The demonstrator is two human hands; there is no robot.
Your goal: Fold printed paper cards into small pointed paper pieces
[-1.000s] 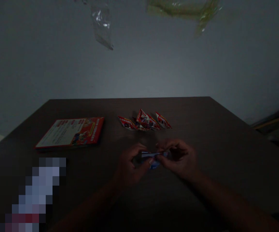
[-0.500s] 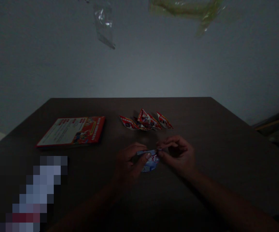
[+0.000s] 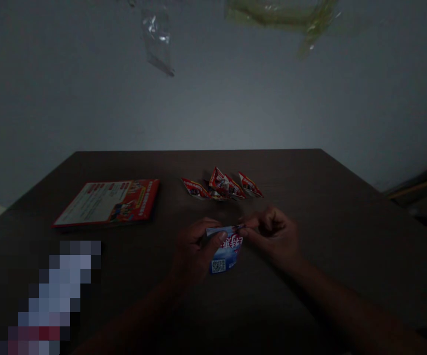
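Between my two hands is a small blue printed packet (image 3: 226, 254) with a QR code and white and pink lettering on its face. My left hand (image 3: 195, 249) is closed on its left side, thumb over the front and fingers behind. At the top right corner, my right hand (image 3: 276, 234) pinches the edge between thumb and forefinger. The packet hangs tilted above the dark table, its lower edge curving. Just beyond my hands lie several red, creased, pointed wrappers (image 3: 219, 182) in a loose group. Dim light hides fine detail.
A flat red and white printed box or book (image 3: 110, 202) lies on the table (image 3: 291, 172) at the left. A pixelated patch (image 3: 56, 291) covers the lower left. Behind the table rises a pale wall (image 3: 213, 98) with clear plastic (image 3: 158, 39) and yellowish tape (image 3: 283, 15) on it.
The blue packet has tipped so that more of its face and the QR code shows. My right fingers have curled in more at its top corner. The wrappers have stayed put.
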